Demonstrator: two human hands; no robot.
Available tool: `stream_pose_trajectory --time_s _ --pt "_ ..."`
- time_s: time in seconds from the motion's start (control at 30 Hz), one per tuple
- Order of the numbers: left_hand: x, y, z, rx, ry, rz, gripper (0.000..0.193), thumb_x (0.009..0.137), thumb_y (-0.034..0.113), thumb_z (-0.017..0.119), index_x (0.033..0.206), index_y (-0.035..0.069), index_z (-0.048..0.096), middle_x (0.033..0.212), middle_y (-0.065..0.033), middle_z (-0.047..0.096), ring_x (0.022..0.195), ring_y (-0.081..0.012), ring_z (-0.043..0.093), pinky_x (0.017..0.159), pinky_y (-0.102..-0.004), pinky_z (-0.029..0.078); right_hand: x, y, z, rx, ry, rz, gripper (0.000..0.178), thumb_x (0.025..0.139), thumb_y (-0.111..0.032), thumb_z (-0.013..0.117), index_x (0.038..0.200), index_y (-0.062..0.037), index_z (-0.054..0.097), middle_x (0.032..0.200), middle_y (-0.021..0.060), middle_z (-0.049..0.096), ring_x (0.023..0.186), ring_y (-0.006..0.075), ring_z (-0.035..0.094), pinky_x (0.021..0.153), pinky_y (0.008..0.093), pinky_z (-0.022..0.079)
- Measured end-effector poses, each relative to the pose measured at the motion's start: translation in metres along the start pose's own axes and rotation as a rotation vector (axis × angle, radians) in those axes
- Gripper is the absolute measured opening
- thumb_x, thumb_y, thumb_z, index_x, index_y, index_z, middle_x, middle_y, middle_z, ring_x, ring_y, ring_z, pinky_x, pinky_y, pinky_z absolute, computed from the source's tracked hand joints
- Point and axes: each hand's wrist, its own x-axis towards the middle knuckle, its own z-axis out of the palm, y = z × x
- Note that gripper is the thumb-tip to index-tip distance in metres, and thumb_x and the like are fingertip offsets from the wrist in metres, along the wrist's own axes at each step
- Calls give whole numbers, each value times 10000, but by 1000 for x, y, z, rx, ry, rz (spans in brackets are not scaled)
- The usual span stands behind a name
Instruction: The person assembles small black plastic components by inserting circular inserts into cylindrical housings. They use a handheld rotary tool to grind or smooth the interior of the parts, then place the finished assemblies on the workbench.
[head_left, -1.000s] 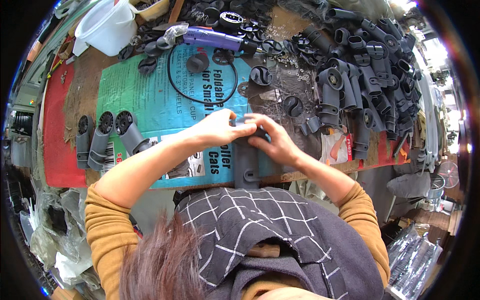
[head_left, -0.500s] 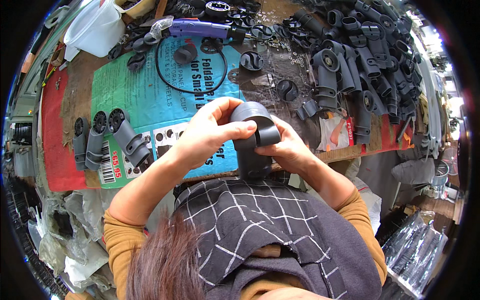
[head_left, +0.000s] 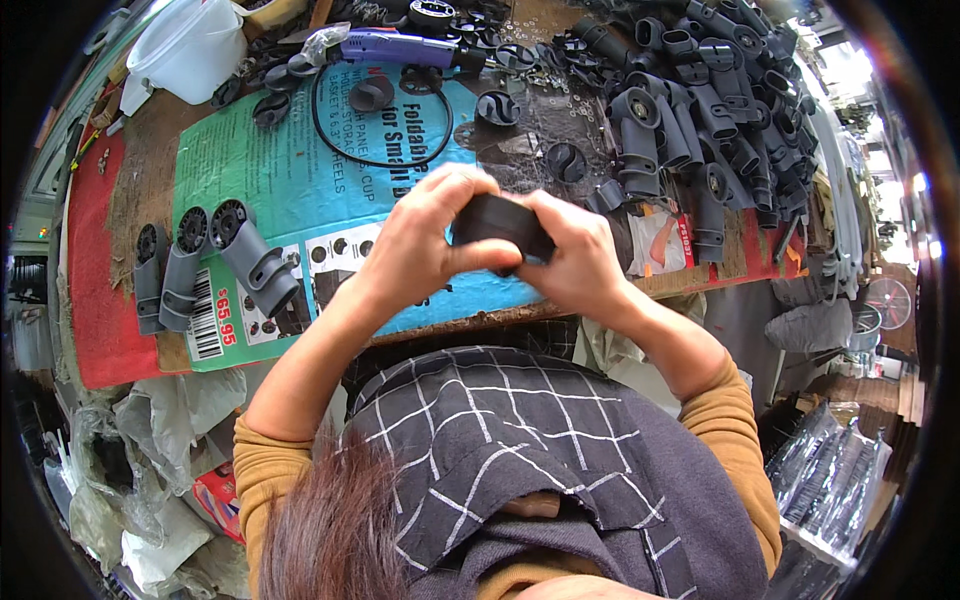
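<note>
Above the near edge of the table, my left hand [head_left: 440, 225] grips one side of a dark grey plastic tube fitting [head_left: 497, 228], thumb along its near face. My right hand [head_left: 580, 250] is closed round the fitting's other side. Both hands are slightly blurred, and much of the part is hidden by fingers. Three similar fittings with round ribbed ends, one of them a grey tube fitting [head_left: 252, 260], lie at the left on the flattened printed cardboard [head_left: 260, 170]. Round black caps [head_left: 566, 162] are scattered beyond my hands.
A large heap of dark tube fittings [head_left: 690, 125] covers the right side. A purple power screwdriver [head_left: 400, 46] with a black cable [head_left: 330, 150] lies at the back, near a white bucket [head_left: 190, 55]. Small metal nuts are strewn behind.
The fitting has been turned: its tube no longer points down toward me. My right hand has shifted up and round its side, and my left thumb has moved lower.
</note>
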Motion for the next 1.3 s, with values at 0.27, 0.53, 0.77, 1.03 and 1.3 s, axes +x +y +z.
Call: stream_pose_trajectory --time_s 0.27,0.53,0.77,1.03,1.3 --pt "-25 -32 59 -20 304 -299 803 940 505 565 1459 -40 284 1383 -297 334 1297 -418 380 1115 -448 295 -1 5 75 -856 320 -275 323 810 -140 603 1072 43 649 1138 168 637 946 259 622 798 338 533" --pt "-7 -53 57 15 280 -279 480 785 328 745 1108 11 584 1130 -186 568 1076 -347 554 907 -408 475 15 33 44 505 162 394 224 956 -109 573 1121 34 624 1086 153 633 792 159 656 689 316 547" --pt "-2 -46 52 -5 212 -321 495 703 226 779 1095 16 563 1107 -177 571 1077 -344 549 904 -408 478 33 55 31 946 -190 671 254 955 -194 630 1071 29 664 864 42 677 725 96 637 653 247 537" --pt "-2 -40 51 -53 222 -343 505 672 194 804 1097 37 580 1090 -144 561 1018 -293 565 908 -370 469 117 159 -15 -423 261 247 144 810 -181 705 837 -40 698 813 118 668 753 282 657 711 370 510" --pt "-2 -44 52 -22 213 -322 522 694 227 801 1121 40 568 1121 -167 543 1025 -326 572 867 -397 498 122 212 -10 -420 132 196 185 823 -188 694 867 -11 668 850 146 667 805 292 658 734 381 517"
